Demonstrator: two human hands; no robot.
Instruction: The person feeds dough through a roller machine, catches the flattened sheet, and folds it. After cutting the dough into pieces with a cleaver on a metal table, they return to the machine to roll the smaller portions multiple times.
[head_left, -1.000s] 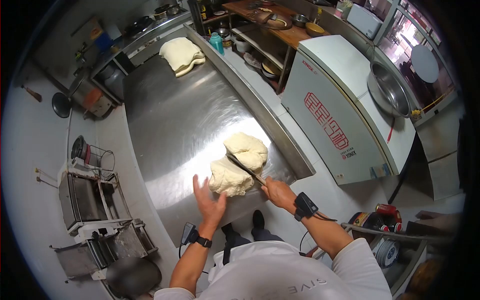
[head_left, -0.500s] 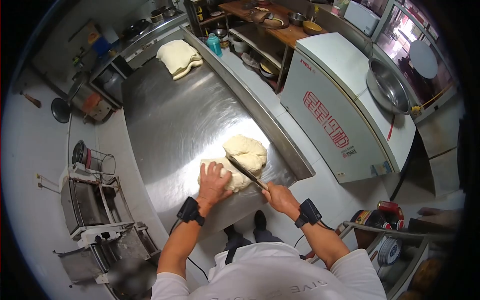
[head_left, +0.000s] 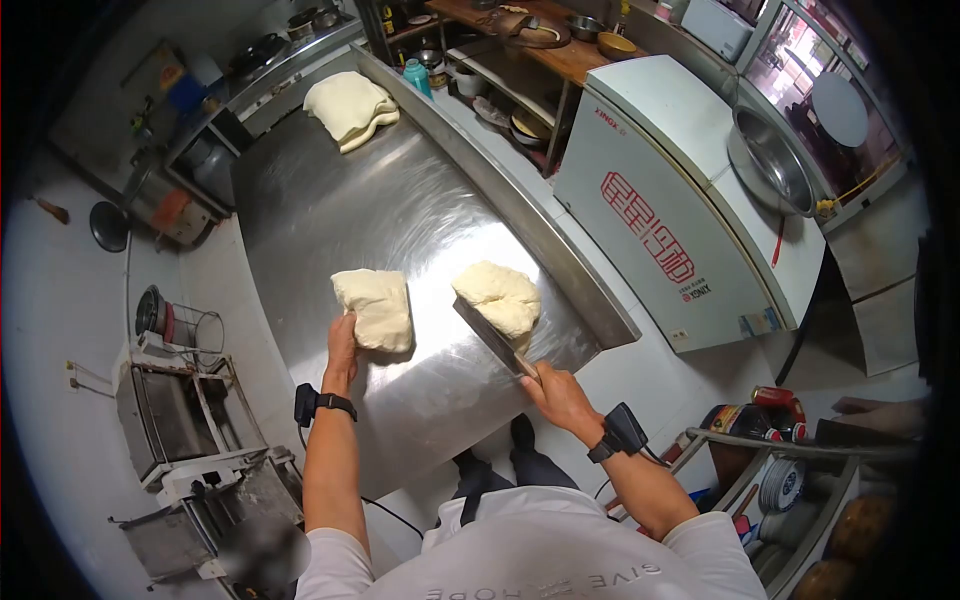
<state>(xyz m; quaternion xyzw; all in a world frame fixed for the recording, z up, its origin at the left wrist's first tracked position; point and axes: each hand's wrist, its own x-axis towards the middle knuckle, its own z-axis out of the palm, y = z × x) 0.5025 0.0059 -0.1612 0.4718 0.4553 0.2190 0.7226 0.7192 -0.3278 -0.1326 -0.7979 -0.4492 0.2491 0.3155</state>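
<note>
A pale slab of dough (head_left: 378,305) is on the steel table (head_left: 330,210), gripped at its lower left edge by my left hand (head_left: 343,345). The fingertips of that hand are hidden behind the dough. My right hand (head_left: 560,396) is closed around the handle of a knife (head_left: 488,330). Its dark blade lies along the near left side of a second, rounder lump of dough (head_left: 500,298). Bare steel separates the two pieces. Farther off, at the table's far end, rests a folded stack of dough (head_left: 348,108).
A raised metal rim (head_left: 480,170) runs along the table's right side. Beyond it stands a white freezer (head_left: 650,220) with a steel basin (head_left: 772,160) on top. A metal machine (head_left: 180,400) is at the left, and a shelf with plates (head_left: 780,485) at the lower right.
The left dough piece has come away from the right one and moved left with my left hand, which shifted from its top to its edge. The knife stays beside the right lump.
</note>
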